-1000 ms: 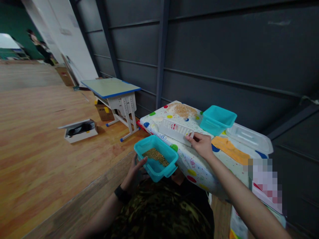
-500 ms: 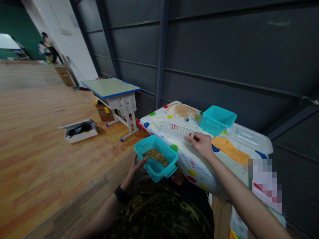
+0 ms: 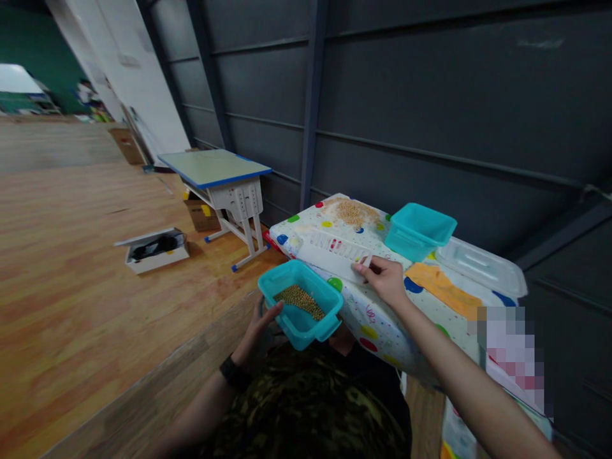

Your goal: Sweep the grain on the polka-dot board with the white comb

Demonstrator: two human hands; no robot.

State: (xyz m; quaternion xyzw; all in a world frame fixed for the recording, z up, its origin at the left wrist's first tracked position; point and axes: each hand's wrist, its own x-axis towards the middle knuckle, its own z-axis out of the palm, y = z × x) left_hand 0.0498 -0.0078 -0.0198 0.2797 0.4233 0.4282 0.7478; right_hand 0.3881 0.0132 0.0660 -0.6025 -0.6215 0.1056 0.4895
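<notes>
My left hand [image 3: 261, 328] grips a teal plastic tub [image 3: 300, 303] from below, held just off the near-left edge of the table. The tub has a layer of small olive-brown beans [image 3: 299, 298] in it. My right hand [image 3: 386, 278] is closed on the right end of a white slotted plastic tray [image 3: 329, 252], which lies on the dotted tablecloth [image 3: 377, 319]. Beyond the tray, a loose heap of tan grains [image 3: 352, 211] lies on the cloth. A second teal tub [image 3: 419, 230] stands at the back.
A clear plastic lid [image 3: 480, 266] and an orange cloth [image 3: 440, 285] lie to the right on the table. A blue-edged desk [image 3: 215, 168] stands to the left, with an open white box [image 3: 153, 249] on the wooden floor. A dark panelled wall runs behind.
The white tray has tipped down flatter onto the cloth under my right hand. A person far off at the left has moved out of clear sight. My left hand and tub stay put.
</notes>
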